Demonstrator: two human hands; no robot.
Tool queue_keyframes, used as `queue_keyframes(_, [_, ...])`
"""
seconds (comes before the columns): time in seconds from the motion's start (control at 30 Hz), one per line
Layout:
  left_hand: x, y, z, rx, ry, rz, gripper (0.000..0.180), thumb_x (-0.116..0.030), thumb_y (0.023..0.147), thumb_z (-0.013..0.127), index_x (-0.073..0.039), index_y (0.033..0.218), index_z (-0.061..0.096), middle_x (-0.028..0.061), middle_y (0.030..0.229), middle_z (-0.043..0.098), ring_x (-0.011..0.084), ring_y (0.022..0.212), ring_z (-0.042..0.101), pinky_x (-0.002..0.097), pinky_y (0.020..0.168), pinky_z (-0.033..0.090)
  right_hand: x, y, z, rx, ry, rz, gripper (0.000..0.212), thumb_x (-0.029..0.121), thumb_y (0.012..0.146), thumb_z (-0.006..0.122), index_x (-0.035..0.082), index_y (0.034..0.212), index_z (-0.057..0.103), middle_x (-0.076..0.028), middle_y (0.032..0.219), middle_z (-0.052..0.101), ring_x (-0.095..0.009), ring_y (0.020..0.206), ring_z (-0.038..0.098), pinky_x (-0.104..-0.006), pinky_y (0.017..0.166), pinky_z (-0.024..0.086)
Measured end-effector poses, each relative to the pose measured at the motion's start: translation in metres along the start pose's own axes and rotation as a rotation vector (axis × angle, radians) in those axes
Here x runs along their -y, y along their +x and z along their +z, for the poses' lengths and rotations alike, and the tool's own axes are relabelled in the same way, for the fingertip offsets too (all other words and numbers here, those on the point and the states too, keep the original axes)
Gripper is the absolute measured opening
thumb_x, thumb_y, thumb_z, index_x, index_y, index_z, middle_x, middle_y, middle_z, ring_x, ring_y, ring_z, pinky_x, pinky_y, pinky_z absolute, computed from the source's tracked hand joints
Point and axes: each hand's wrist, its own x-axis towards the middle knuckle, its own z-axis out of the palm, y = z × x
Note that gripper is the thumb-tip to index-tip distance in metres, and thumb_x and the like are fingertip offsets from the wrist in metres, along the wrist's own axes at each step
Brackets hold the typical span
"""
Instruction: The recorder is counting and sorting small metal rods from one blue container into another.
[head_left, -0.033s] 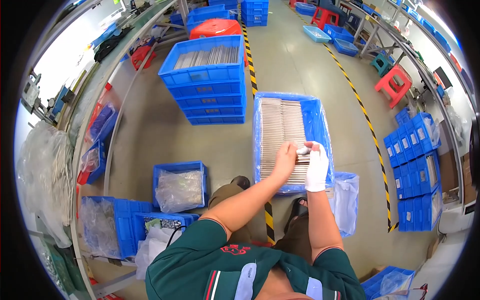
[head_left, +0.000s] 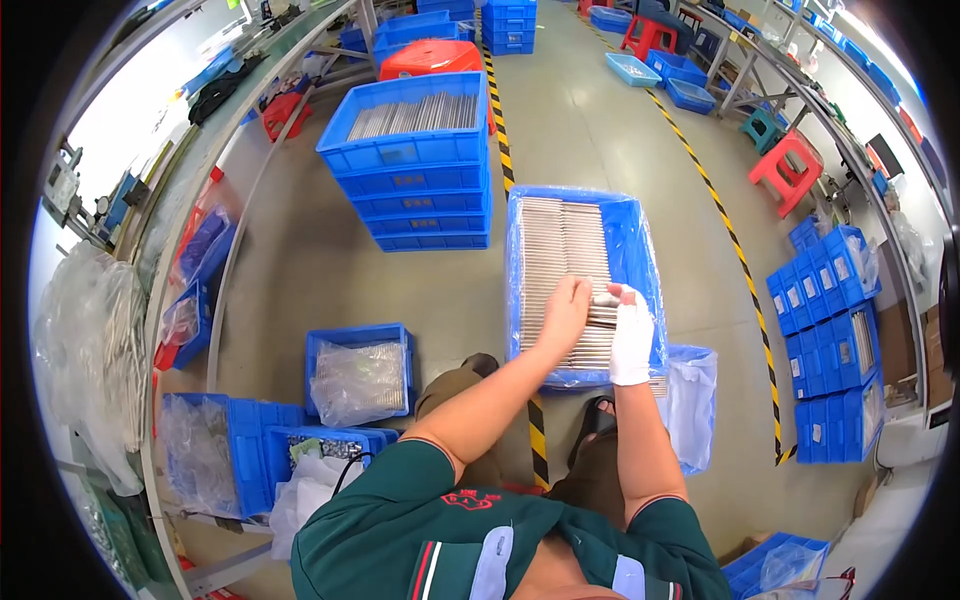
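A blue crate point(head_left: 648, 240) lined with clear plastic stands on the floor in front of me. Thin silvery metal rods point(head_left: 562, 235) lie packed in it in close rows, with a bare strip along the crate's right side. My left hand point(head_left: 567, 315), bare, is over the rods with its fingers curled closed; what they grip is hidden. Beside it my right hand point(head_left: 632, 340), in a white glove with bare fingertips, bends its thumb and fingers inward over the rods. Between the two hands a small pale piece shows, too small to name.
Stacked blue crates point(head_left: 415, 185), the top one full of rods, stand ahead left. A smaller crate point(head_left: 410, 370) with plastic-covered rods sits near my left foot. More crates point(head_left: 830, 350) are stacked at right, by a red stool point(head_left: 790, 168). Benches point(head_left: 255, 80) run along both sides.
My left hand has shifted very slightly up and to the left. The right hand is almost where it was.
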Motion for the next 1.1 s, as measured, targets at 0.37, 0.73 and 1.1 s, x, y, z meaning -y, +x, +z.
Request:
queue_keyframes(0.37, [-0.043, -0.001, -0.035, 0.562, 0.400, 0.091, 0.024, -0.023, 0.084, 0.053, 0.001, 0.088, 0.054, 0.0162, 0.075, 0.058, 0.0294, 0.076, 0.060, 0.0383, 0.066, 0.044, -0.015, -0.015, -0.022, 0.927, 0.724, 1.019, 0.027, 0.022, 0.086, 0.051, -0.002, 0.097, 0.051, -0.014, 0.075, 0.060, -0.017, 0.057, 0.057, -0.0232, 0.044, 0.044])
queue_keyframes(0.73, [-0.039, 0.007, -0.035, 0.015, 0.487, 0.099, 0.020, -0.022, 0.088, 0.048, -0.003, 0.089, 0.054, 0.0099, 0.065, 0.058, 0.0181, 0.060, 0.059, 0.0324, 0.057, 0.044, -0.006, -0.015, -0.012, 0.607, 0.493, 0.923, 0.031, 0.035, 0.089, 0.048, 0.004, 0.085, 0.051, 0.001, 0.053, 0.040, -0.006, 0.037, 0.026, -0.0189, 0.035, 0.021])
queue_keyframes(1.1, [-0.037, -0.005, -0.028, 0.431, -0.439, -0.292, 0.017, -0.022, 0.090, 0.048, -0.008, 0.080, 0.049, 0.0008, 0.059, 0.050, 0.0064, 0.044, 0.039, 0.0201, 0.041, 0.031, 0.001, 0.001, -0.030, 0.258, 0.128, 0.398, 0.016, 0.018, 0.084, 0.056, 0.003, 0.078, 0.056, 0.001, 0.056, 0.049, -0.005, 0.047, 0.041, -0.0205, 0.042, 0.030])
